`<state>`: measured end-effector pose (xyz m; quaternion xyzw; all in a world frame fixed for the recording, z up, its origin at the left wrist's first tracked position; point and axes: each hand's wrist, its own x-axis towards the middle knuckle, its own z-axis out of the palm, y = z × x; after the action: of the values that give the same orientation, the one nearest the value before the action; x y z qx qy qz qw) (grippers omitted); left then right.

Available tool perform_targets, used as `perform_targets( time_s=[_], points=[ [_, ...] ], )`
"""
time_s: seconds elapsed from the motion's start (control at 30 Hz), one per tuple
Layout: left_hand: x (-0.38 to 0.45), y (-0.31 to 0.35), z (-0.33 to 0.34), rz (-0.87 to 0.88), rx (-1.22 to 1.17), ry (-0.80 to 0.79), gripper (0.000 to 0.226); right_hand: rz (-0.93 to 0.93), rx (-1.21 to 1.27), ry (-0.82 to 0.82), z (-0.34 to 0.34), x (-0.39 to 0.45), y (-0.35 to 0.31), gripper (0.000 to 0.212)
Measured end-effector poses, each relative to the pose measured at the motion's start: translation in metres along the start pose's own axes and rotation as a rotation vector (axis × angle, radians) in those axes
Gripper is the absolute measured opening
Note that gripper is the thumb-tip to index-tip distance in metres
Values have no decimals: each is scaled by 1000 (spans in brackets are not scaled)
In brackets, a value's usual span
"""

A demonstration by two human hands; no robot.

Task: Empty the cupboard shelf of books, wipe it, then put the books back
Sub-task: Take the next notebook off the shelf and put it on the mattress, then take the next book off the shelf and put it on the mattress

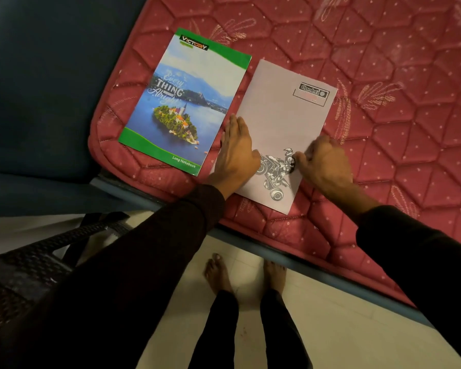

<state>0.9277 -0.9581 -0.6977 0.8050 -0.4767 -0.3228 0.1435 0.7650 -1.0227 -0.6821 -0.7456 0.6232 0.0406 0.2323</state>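
Two notebooks lie flat side by side on a red quilted mattress (383,75). The left one is a green-bordered notebook (184,99) with a lake-island picture. The right one is a pale grey notebook (282,110) with a quad-bike drawing. My left hand (237,150) rests flat with straight fingers on the grey notebook's left edge. My right hand (322,163) sits at its right edge, fingers curled, fingertips on the cover near the drawing. Whether it pinches the cover's edge is unclear. The cupboard shelf is out of view.
A dark blue surface (37,102) lies left of the mattress. A black woven plastic chair (24,262) stands at lower left. The bed's blue frame edge (277,249) runs diagonally above a pale tiled floor (330,328), where my bare feet stand.
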Motion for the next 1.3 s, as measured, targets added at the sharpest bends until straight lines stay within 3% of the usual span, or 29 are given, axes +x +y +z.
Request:
perform_targets(
  time_s=[0.13, 0.27, 0.57, 0.97, 1.3],
  points=[
    [-23, 8, -1, 87, 55, 151, 78, -318, -156, 134, -9, -16, -10, 50],
    [-47, 14, -7, 139, 110, 210, 75, -399, -190, 80, -20, -31, -24, 60],
    [-87, 60, -36, 223, 170, 94, 71, -209, -69, 73, -58, -87, -14, 72],
    [-154, 148, -65, 486, 222, 67, 60, -1, -34, 287, -135, -173, 25, 73],
    [-220, 259, -54, 766, 282, -88, 59, 234, 46, 420, -204, -264, 95, 72]
  ],
)
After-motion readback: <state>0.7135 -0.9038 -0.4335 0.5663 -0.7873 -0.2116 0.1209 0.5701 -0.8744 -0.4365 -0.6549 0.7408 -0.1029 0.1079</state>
